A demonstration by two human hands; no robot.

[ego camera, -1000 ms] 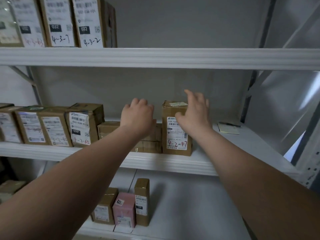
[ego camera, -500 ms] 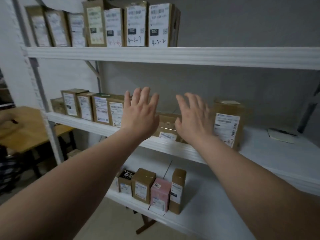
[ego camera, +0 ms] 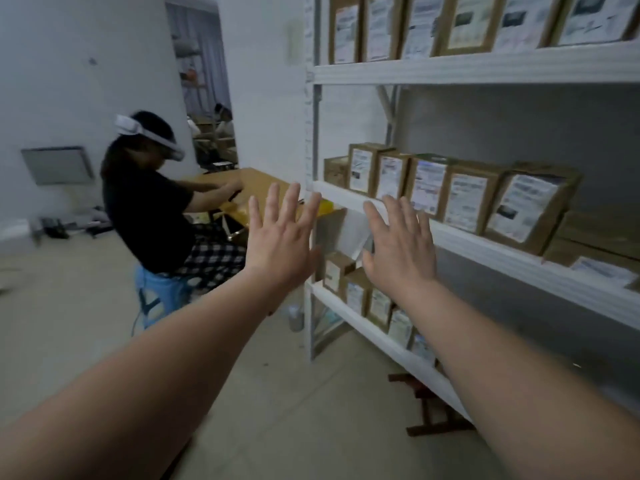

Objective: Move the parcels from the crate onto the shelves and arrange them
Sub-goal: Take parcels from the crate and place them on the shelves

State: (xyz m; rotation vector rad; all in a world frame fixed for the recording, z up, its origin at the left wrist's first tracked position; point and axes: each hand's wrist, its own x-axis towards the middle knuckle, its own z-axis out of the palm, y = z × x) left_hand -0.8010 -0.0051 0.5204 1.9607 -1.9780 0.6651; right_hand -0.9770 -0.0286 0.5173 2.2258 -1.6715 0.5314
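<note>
Many parcels (ego camera: 464, 199) stand in rows on the shelves (ego camera: 450, 69); left hand (ego camera: 280, 244) and right hand (ego camera: 398, 247) are spread and empty; no crate is seen, so the rest is unclear

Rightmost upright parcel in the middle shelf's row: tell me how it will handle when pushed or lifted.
The parcel is a cardboard box, so probably stiff and not slippery. It stands upright on a narrow base near the shelf edge, so a high push may tip it. Its small size suggests modest weight, though contents are hidden.
</note>
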